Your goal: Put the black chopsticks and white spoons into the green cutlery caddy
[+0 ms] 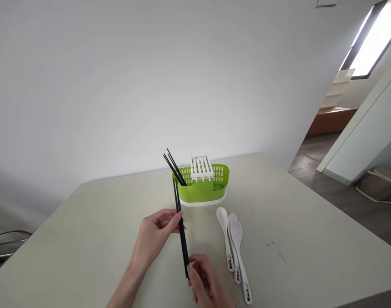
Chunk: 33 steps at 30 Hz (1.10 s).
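Black chopsticks (183, 244) run lengthwise away from you; your right fingers (196, 280) close on their thick near ends; your left fingers (173, 223) pinch them midway, nearer the green basket (197, 194); the tips point toward its left end, where other chopsticks (176, 166) lean.

Counter (102, 222), pale, flat. On it: green basket (195, 195) with white base (203, 204), near far edge. Three white spoons (236, 233) bunched nearer the camera, right of centre, bowls toward basket. Few dark marks (281, 256) right of spoons.
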Motion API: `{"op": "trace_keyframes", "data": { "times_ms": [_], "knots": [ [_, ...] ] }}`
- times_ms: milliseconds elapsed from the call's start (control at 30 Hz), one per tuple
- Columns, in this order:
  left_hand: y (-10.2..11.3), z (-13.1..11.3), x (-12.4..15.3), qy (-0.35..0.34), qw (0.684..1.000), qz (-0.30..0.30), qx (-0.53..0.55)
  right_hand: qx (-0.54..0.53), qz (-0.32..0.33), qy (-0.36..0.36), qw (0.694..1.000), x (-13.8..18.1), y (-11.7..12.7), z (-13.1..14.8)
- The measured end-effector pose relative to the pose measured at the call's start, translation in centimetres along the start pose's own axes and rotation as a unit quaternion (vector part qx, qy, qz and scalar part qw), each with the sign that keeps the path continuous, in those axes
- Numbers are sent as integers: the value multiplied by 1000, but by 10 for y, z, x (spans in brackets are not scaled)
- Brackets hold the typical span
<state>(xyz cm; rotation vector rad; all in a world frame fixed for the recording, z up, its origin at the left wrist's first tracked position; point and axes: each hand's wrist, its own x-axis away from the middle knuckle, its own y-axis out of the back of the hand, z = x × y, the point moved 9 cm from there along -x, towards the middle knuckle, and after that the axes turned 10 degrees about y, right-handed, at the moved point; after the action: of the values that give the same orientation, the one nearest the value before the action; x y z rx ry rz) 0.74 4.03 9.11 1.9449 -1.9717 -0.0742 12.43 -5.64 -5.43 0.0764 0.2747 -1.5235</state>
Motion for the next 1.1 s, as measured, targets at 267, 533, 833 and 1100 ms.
{"op": "trace_keyframes", "data": {
  "times_ms": [267,533,833,1100],
  "knots": [
    [7,34,-7,17,985,-59,162,13,45,7,999,-1,-4,8],
    [3,70,-12,39,974,-64,212,2,14,-30,999,-3,3,2],
    [-3,87,-21,74,957,-25,279,18,-3,-18,1000,-3,6,2],
    [1,96,-27,100,937,-27,332,25,28,-3,999,-2,6,1]
  ]
}}
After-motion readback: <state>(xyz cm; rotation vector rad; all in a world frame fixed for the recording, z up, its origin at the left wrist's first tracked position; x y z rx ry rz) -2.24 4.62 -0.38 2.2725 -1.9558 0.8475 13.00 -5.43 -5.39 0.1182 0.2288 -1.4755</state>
